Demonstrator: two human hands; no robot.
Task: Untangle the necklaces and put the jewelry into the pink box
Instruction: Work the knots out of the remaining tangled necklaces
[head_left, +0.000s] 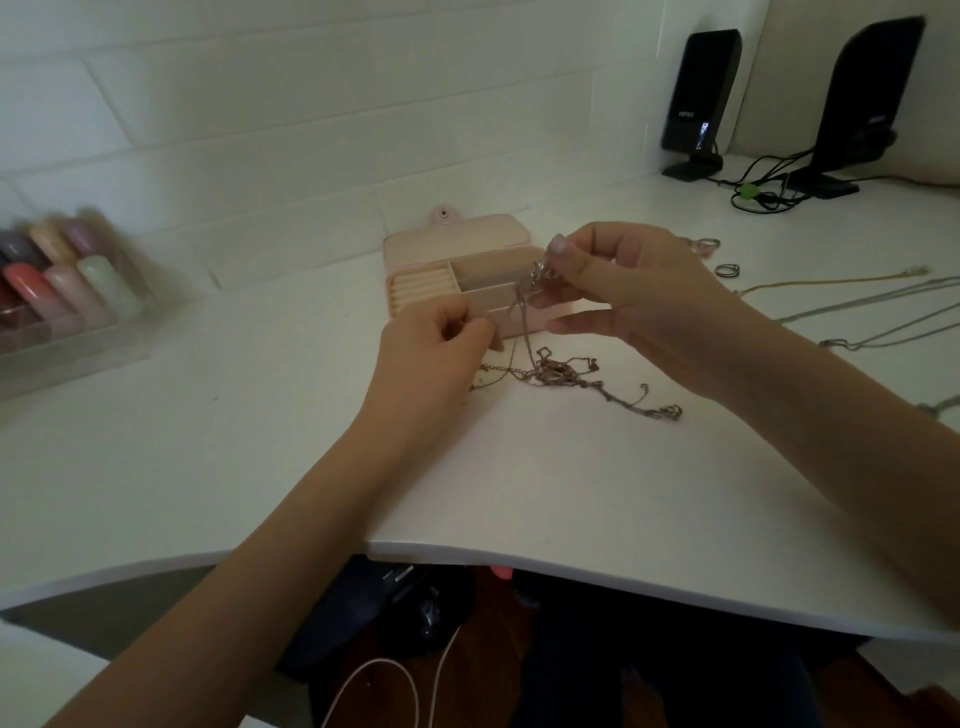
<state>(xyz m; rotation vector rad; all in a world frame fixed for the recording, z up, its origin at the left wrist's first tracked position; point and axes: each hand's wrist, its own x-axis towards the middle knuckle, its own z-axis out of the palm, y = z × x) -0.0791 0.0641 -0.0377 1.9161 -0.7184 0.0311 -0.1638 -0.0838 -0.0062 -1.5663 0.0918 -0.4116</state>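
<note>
Counting it up: one pink box, lid flipped open toward the wall, sitting on the white surface right behind both hands. Inside there's a ribbed ring-roll section on the left and a few open compartments on the right. Its long side runs left to right.

One tangled clump of necklaces lies on the surface just in front of the box, with a strand trailing off to the right and toward the person, ending in a small loop. A couple of chains rise up out of the clump to the right hand, which is lifted above the box's right end and pinches a bunched bit of chain between thumb and fingers. The left hand is low, fingers curled, pinching what looks like a thin strand near the box's front edge.

Off to the right: two or three loose rings and several straightened chains stretched out roughly left to right. Two black speakers stand at the back, and a blurry clear case of colored bottles sits far left.
</note>
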